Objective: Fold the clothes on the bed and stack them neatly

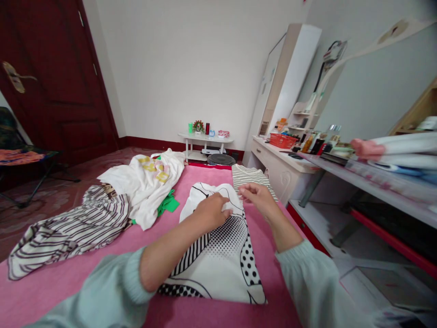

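A white garment with black dots and stripes (218, 255) lies flat on the pink bed cover (68, 282) in front of me. My left hand (212, 210) rests on its upper part, fingers curled and pinching the cloth. My right hand (256, 195) is at the garment's far right edge, fingers pinched on the fabric. A folded striped piece (249, 176) lies just beyond my right hand.
To the left lie a black-and-white striped garment (71, 228), a white printed shirt (146, 180) and a green piece (168, 204). A white dresser with bottles and a red basket (282, 140) stands right. A small white table (205, 139) is by the far wall; a dark door (58, 77) at left.
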Motion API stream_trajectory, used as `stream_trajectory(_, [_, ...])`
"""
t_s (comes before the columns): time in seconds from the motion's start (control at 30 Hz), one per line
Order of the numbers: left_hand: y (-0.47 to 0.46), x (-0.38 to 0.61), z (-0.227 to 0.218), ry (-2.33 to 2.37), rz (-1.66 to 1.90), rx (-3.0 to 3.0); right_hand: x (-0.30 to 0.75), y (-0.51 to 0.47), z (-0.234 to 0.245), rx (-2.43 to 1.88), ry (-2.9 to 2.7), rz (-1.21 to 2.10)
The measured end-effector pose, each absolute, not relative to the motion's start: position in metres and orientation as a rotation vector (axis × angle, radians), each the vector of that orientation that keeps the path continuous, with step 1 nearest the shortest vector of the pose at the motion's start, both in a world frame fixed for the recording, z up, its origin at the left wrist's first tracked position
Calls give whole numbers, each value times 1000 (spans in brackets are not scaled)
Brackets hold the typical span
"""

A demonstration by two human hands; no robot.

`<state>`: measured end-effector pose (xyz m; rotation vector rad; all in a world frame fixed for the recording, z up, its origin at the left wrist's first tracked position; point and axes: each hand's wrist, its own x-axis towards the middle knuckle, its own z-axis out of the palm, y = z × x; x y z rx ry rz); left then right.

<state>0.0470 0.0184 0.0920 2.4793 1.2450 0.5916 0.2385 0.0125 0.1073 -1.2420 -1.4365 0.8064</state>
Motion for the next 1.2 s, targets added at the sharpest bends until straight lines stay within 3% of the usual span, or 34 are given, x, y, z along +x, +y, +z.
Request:
stream_trajectory(0.13, [56,90,36,1427,569,2447,244,66,56,-1195,-890,604])
stream_trajectory(0.33, [78,85,-4,1418,603,2410,266,78,-8,-1432,-998,570])
stream_trajectory(0.53, [86,80,0,1308,1037,2094,250,71,6,-1594,-1361,476])
stream_trajectory(0.7, [85,74,9,1267,1278,1715,202,52,28,-1628,-1696,202])
stream_trajectory(0.83, [90,69,11,1345,1337,1546,182,45,38,-1454,-1992,419])
stream_trajectory(0.97, [100,68,1,1258,1418,1325,208,57,39,-1383,-1516,776])
stream_trajectory(1.2, [109,70,-15,1077,1506,1124,255,67,34,-1379,-996,857])
